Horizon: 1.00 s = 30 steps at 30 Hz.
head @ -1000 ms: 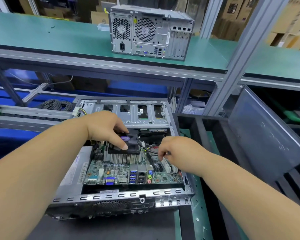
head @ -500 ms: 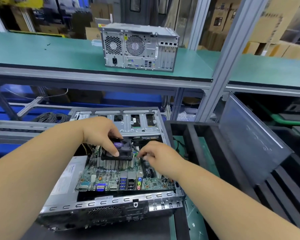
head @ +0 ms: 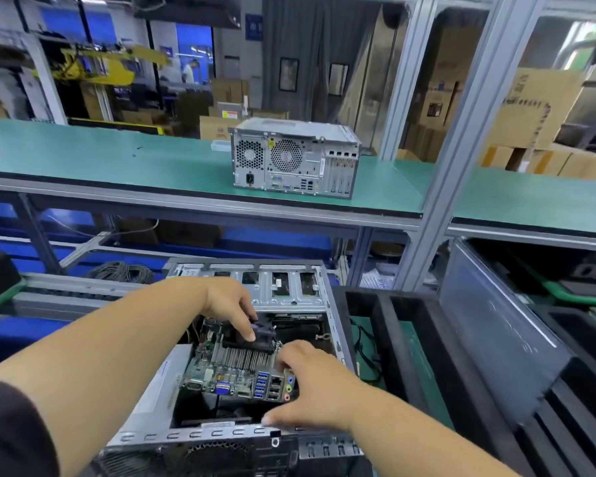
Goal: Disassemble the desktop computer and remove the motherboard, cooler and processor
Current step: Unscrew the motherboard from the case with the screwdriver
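Motherboard (head: 234, 373), lifted since prev. frame w/ I/O edge raised clear of case (head: 221, 437), is gripped via cooler (head: 252, 339) by left hand (head: 229, 304); right hand (head: 307, 383) curled round its edge: removal underway.

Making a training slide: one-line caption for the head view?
Left hand grips the cooler while the right hand lifts the motherboard from the open case.

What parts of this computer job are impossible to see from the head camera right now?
- Processor: not visible in the head view; presumably beneath the cooler.
- Fingertips of the right hand: hidden behind the hand itself, so what they grip on the motherboard is unclear.
- Left hand: covers part of the cooler fan.
- Open case: front cut off by the bottom edge.
- Port labels: too small.
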Each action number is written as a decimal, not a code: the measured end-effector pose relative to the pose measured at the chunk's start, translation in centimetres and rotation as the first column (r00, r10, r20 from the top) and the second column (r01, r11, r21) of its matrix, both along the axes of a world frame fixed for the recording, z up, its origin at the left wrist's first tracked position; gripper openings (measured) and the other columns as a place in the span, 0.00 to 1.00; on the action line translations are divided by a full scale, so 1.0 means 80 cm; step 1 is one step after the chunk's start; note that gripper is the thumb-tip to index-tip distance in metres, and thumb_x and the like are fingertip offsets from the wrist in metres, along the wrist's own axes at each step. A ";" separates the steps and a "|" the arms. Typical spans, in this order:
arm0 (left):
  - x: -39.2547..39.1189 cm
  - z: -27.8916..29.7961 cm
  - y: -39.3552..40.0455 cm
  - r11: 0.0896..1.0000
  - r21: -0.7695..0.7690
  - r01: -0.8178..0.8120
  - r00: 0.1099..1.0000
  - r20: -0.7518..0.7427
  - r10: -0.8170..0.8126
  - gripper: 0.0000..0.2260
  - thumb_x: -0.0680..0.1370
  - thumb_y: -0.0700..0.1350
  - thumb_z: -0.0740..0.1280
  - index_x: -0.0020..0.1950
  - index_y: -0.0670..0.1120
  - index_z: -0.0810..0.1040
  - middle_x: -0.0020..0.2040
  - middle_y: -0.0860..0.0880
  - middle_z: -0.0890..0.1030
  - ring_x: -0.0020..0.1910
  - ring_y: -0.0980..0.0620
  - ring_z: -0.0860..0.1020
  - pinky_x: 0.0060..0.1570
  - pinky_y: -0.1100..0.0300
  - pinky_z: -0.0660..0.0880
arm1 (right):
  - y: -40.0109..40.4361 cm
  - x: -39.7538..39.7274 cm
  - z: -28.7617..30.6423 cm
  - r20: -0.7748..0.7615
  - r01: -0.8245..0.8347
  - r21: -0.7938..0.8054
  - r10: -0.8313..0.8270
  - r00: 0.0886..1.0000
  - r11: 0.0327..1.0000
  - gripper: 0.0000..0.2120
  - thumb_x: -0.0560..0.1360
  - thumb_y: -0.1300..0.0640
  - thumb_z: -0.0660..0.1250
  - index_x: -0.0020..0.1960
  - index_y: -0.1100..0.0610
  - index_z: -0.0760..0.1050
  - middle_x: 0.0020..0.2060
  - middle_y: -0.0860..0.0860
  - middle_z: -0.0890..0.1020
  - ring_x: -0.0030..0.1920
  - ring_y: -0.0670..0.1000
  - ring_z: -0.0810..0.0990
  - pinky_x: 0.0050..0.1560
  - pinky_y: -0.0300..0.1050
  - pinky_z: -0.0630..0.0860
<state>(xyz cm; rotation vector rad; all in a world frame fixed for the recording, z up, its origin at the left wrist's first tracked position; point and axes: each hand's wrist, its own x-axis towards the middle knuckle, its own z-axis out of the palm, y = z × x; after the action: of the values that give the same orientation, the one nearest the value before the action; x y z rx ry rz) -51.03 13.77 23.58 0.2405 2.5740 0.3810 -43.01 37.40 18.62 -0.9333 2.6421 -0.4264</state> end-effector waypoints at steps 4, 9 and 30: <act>0.004 -0.005 -0.002 1.000 -0.012 -0.006 1.000 -0.014 0.006 0.27 0.67 0.62 0.75 0.63 0.55 0.79 0.57 0.58 0.80 0.55 0.56 0.77 0.60 0.59 0.71 | -0.012 0.005 -0.009 -0.276 -0.055 0.034 0.062 0.959 0.998 0.25 0.70 0.40 0.67 0.60 0.52 0.69 0.62 0.51 0.72 0.54 0.58 0.75 0.53 0.50 0.72; 0.022 -0.005 -0.021 1.000 -0.020 -0.011 0.989 -0.150 0.008 0.17 0.71 0.62 0.72 0.54 0.55 0.83 0.48 0.61 0.82 0.48 0.59 0.79 0.55 0.60 0.75 | -0.024 0.001 -0.013 -0.351 -0.109 0.119 0.144 0.925 0.987 0.19 0.69 0.41 0.67 0.49 0.53 0.65 0.46 0.52 0.73 0.39 0.57 0.72 0.37 0.48 0.64; 0.156 -0.033 0.007 0.869 -0.349 0.350 0.773 -0.417 -0.479 0.18 0.76 0.62 0.63 0.60 0.52 0.76 0.52 0.53 0.76 0.50 0.50 0.76 0.45 0.56 0.72 | -0.018 0.001 -0.030 -0.367 -0.064 0.040 0.075 0.927 0.997 0.24 0.71 0.35 0.66 0.57 0.51 0.70 0.43 0.47 0.77 0.44 0.54 0.76 0.40 0.47 0.70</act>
<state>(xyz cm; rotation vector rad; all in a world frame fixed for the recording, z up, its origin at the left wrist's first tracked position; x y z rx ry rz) -38.55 14.32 20.97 0.9059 2.9060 -0.2135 -42.94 35.95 16.25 -1.1967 2.9251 -0.2116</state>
